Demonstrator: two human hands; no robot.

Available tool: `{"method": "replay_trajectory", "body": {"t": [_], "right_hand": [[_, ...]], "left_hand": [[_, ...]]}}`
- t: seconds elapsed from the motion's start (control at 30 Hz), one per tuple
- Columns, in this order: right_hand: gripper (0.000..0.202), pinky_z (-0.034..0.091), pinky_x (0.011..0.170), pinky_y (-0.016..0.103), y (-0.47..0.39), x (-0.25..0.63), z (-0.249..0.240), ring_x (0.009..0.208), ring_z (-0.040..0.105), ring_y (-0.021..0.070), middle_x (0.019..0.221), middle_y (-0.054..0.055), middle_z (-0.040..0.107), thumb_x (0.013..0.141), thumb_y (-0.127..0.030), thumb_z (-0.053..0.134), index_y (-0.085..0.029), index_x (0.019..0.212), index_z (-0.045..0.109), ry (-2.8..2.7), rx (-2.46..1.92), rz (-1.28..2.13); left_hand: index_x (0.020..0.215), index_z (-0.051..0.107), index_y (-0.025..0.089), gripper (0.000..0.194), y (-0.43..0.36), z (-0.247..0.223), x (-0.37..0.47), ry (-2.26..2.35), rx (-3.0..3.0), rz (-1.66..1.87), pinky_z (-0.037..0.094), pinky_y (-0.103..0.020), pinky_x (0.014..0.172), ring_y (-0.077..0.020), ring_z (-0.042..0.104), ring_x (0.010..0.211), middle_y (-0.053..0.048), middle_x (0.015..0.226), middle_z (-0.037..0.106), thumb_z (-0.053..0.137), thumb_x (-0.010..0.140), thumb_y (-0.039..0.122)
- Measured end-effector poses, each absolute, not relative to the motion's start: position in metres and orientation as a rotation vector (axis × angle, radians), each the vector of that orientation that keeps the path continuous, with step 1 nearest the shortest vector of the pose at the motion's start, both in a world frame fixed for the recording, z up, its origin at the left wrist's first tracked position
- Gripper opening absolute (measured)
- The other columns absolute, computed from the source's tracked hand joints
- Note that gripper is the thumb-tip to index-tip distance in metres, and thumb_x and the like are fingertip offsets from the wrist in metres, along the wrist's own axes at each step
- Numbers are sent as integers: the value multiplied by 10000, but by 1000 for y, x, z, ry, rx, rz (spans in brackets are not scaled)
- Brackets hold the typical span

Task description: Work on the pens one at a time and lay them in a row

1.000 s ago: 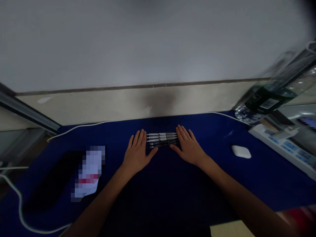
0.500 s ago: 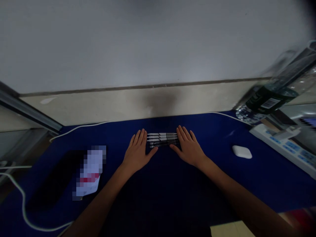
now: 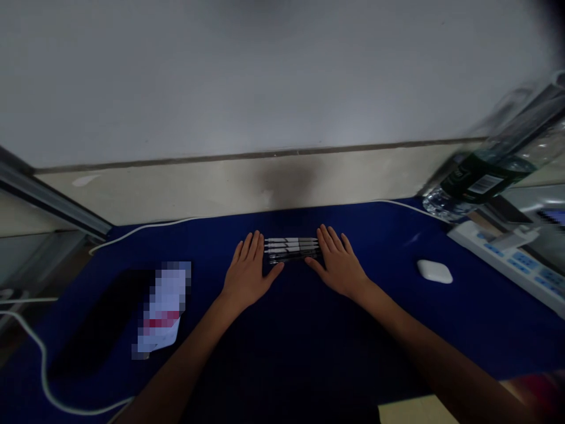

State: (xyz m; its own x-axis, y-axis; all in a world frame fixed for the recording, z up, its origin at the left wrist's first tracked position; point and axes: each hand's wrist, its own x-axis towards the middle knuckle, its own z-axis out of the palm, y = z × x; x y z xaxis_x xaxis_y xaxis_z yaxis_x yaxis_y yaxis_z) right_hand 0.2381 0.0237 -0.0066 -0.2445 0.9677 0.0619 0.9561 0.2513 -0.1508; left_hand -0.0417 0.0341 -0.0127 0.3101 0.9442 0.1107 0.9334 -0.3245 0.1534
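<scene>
Several pens (image 3: 291,245) lie side by side on the blue table surface (image 3: 309,353), crosswise between my two hands. The upper ones are white and grey, the lower ones dark or clear. My left hand (image 3: 248,270) lies flat at their left ends, its thumb stretched toward the lowest pen. At the right ends my right hand (image 3: 339,260) also lies flat, with its thumb by the lower pens. Both hands have their fingers extended and grip nothing.
A phone (image 3: 163,312) and a dark object lie at left, near a white cable (image 3: 44,359). At right are a white case (image 3: 435,271), a power strip (image 3: 512,259) and a plastic bottle (image 3: 477,179) against the wall (image 3: 220,182).
</scene>
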Motion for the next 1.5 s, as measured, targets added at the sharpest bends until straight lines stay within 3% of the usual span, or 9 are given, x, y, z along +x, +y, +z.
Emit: {"method": "replay_trajectory", "body": {"t": [0.4,0.77,1.0,1.23,1.5], "right_hand": [[982,220,1417,632,23,237,-2,1760,217,391,1871,203,243,1142,-767,222,-46,1803,311,-2348,-1876,166],[988,223,1421,614,23,236,-2,1763,211,378,1872,195,245,1139,-775,222,-48,1802,315,-2336,-1888,175],[991,224,1412,646,23,239,-5,1759,217,401,1872,200,251,1133,-784,235,-83,1833,229,-2353,-1848,156],[1106,187,1430,597,22,239,-1,1767,192,374,1867,248,222,1110,-822,283,14,1819,139,-2329,-1876,220],[1143,163,1419,661,25,248,6,1776,124,388,1897,214,165,1090,-818,419,-94,1840,-50,-2291,-1797,388]], "left_hand": [[1805,307,87,1078,34,-10,-42,1779,2485,267,266,-564,1428,-373,255,1748,-179,1862,301,223,1085,886],[1812,295,103,1057,35,-12,-42,1778,2493,280,250,-564,1432,-372,250,1750,-174,1862,303,242,1093,876],[1811,295,101,1059,34,-12,-43,1763,2497,298,255,-575,1427,-374,250,1750,-178,1860,307,245,1091,877],[1792,322,53,1089,35,-11,-42,1779,2488,275,254,-566,1429,-381,250,1749,-208,1853,307,262,1086,880],[1800,313,86,1127,34,-10,-42,1820,2496,316,261,-629,1410,-417,287,1732,-217,1841,336,304,1049,926]]}}
